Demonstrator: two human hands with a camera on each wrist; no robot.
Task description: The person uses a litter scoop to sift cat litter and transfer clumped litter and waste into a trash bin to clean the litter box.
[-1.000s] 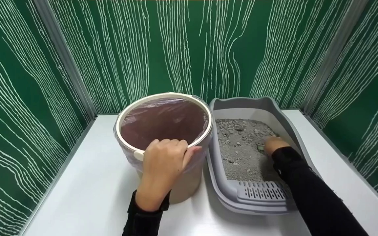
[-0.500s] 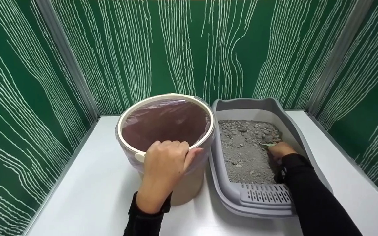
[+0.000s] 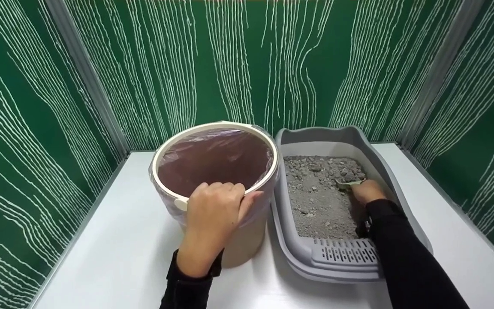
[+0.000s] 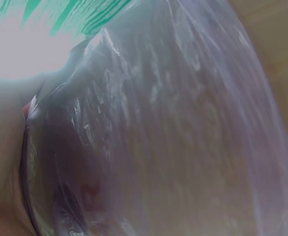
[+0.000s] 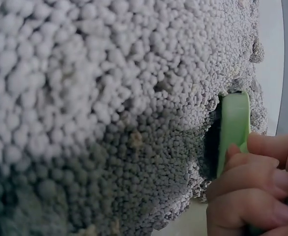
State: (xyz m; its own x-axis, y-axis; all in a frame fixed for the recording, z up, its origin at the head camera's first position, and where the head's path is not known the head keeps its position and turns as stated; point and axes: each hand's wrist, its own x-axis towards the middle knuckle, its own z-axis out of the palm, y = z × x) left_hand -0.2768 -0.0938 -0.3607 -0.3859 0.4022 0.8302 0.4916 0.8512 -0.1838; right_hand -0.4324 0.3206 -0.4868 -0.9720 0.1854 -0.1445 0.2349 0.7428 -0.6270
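In the head view my left hand (image 3: 215,210) grips the front rim of a beige trash bin (image 3: 240,249), fingers hooked over the edge and thumb along it. A clear plastic liner (image 4: 173,123), folded down over the rim, fills most of the left wrist view. Inside a grey litter box (image 3: 292,253), my right hand (image 3: 369,192) holds a green litter scoop (image 5: 236,118) by its handle. The scoop's front end is sunk in the grey cat litter (image 3: 315,210) near the box's right wall. In the right wrist view, curled fingers (image 5: 244,206) wrap the handle.
Bin and litter box stand side by side on a white table (image 3: 109,257). A slotted step (image 3: 345,251) forms the box's front. Green walls (image 3: 337,51) with white wavy lines enclose the table on three sides, with grey metal posts (image 3: 86,73) at the corners.
My right hand has shifted slightly to the right in the litter, and the scoop has tilted, showing more of its pale edge. My left hand stays on the bin's rim.
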